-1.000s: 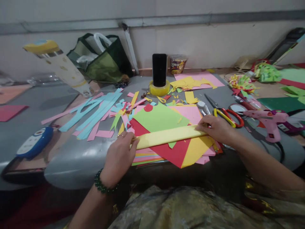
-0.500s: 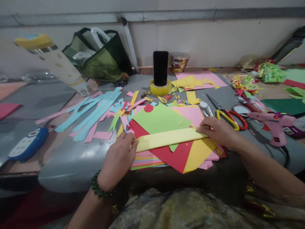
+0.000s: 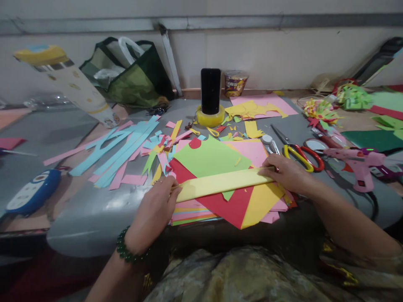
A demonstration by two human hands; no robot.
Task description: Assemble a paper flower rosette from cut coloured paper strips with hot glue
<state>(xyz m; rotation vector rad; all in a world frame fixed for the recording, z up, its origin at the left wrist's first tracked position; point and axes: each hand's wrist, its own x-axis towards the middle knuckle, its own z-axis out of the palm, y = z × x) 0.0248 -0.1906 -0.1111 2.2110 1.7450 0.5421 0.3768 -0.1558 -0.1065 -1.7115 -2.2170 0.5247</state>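
A long pale yellow paper strip (image 3: 220,183) stretches nearly level between my two hands, over a stack of coloured paper. My left hand (image 3: 159,200) pinches its left end between thumb and fingers. The right end is pinched by my right hand (image 3: 281,170). Beneath the strip lie a light green sheet (image 3: 210,157), a red sheet (image 3: 220,207) and a yellow-orange sheet (image 3: 262,203). A small bow of paper strips (image 3: 159,151) rests just beyond my left hand. Scissors with red and yellow handles (image 3: 302,157) lie right of my right hand.
Blue paper strips (image 3: 126,147) spread at the left, near a blue and white case (image 3: 34,191). A phone (image 3: 210,90) stands in a yellow tape roll (image 3: 210,121). A pink glue gun (image 3: 362,163) is at the right. A tall bottle (image 3: 72,86) and green bag (image 3: 135,75) stand behind.
The view has shifted slightly, so most things sit a little further left. A thin rod-like object now shows at the left edge. Both hands keep their grip on the strip.
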